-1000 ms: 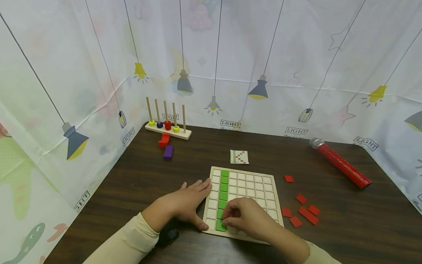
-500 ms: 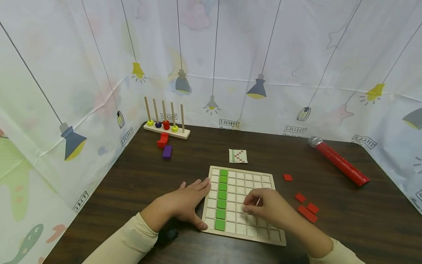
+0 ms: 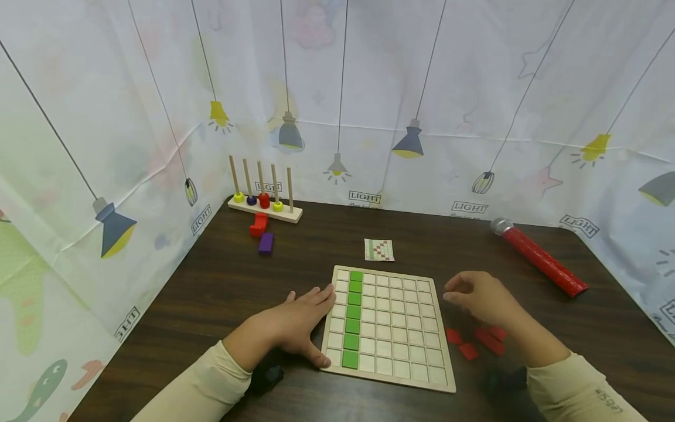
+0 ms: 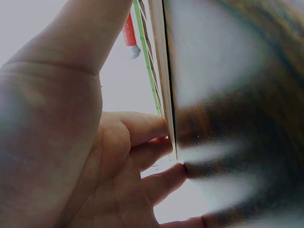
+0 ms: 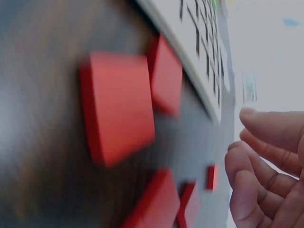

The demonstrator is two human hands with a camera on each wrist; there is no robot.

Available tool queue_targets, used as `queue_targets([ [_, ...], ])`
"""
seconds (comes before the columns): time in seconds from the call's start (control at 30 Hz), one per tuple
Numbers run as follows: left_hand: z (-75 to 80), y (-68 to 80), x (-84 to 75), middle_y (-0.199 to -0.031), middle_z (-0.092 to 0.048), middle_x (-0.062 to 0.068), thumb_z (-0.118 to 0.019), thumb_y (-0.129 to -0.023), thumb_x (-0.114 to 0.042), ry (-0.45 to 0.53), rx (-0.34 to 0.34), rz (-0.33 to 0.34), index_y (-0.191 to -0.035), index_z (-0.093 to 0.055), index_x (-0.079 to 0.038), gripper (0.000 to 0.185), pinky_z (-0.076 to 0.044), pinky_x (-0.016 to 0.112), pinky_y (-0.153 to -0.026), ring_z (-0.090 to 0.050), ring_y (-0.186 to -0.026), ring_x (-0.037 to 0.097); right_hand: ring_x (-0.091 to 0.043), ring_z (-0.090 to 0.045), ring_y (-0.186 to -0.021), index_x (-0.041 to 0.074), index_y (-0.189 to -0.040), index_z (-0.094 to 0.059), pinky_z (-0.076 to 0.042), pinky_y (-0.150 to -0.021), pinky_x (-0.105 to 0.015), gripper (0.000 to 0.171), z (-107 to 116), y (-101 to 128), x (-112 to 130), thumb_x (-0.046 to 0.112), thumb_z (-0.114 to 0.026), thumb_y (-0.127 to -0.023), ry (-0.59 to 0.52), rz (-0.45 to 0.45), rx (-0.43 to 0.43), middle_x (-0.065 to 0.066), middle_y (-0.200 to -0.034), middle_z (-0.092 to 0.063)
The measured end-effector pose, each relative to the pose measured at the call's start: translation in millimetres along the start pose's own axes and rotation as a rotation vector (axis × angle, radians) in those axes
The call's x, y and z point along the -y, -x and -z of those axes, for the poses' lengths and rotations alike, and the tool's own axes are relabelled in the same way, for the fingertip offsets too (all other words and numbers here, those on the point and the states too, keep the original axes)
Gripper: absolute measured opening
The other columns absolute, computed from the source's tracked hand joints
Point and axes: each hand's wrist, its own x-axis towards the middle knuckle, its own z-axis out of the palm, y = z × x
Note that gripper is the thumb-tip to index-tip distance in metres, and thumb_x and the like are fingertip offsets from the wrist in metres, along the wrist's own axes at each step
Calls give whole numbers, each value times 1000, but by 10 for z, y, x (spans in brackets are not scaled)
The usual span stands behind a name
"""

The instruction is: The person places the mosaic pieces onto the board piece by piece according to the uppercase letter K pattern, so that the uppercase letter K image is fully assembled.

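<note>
My left hand [image 3: 302, 319] is spread along the left edge of a square wooden grid board [image 3: 446, 363], its thumb at the front left corner. A column of green tiles [image 3: 352, 326] fills the board's second column; the other cells show pale wood. Beyond the board's right edge, my right hand [image 3: 487, 298] hovers with loosely bent fingers, a gap between thumb and fingertips and nothing held. Several red tiles [image 3: 468, 351] lie just below it on the table. In the right wrist view, one small red tile [image 5: 212, 178] lies apart from the others, near the fingertips.
Behind the board lies a small pattern card [image 3: 379, 250]. A peg stand with rings [image 3: 266, 209] is at the back left, with a red block [image 3: 259, 225] and a purple block [image 3: 266, 243] before it. A red toy microphone [image 3: 543, 259] lies at the right.
My right hand has left the lowest green tile, crossed over the board and come out past its right edge, above the red tiles. The left hand has stayed at the board's left edge.
</note>
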Motion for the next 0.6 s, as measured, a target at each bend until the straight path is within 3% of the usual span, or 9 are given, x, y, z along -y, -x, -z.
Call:
queue_targets([
  [0.13, -9, 5, 14, -171, -6, 6, -84, -73, -64, 5, 2, -1, -164, -17, -9, 125, -13, 65, -116, -8, -155, 28, -18, -65, -76, 2, -122, -68, -52, -67, -42, 34, 93, -95, -147, 24, -71, -96, 65, -19, 1, -11, -101, -71],
  [0.4, -10, 7, 27, -171, -4, 5, -84, -73, -64, 7, -4, 0, -164, -16, -10, 125, -12, 65, -117, -7, -155, 27, -18, -63, -68, -3, -130, -62, -49, -62, -39, 41, 136, -210, -315, 19, -70, -96, 97, -7, 17, -8, -88, -70],
  [0.6, -11, 7, 34, -171, -4, 4, -84, -74, -64, 2, -2, 2, -165, -15, -11, 126, -12, 65, -117, -7, -155, 26, -28, -64, -80, -1, -130, -64, -51, -72, -51, 39, 125, -301, -397, 19, -69, -96, 179, -2, 2, -16, -97, -69],
])
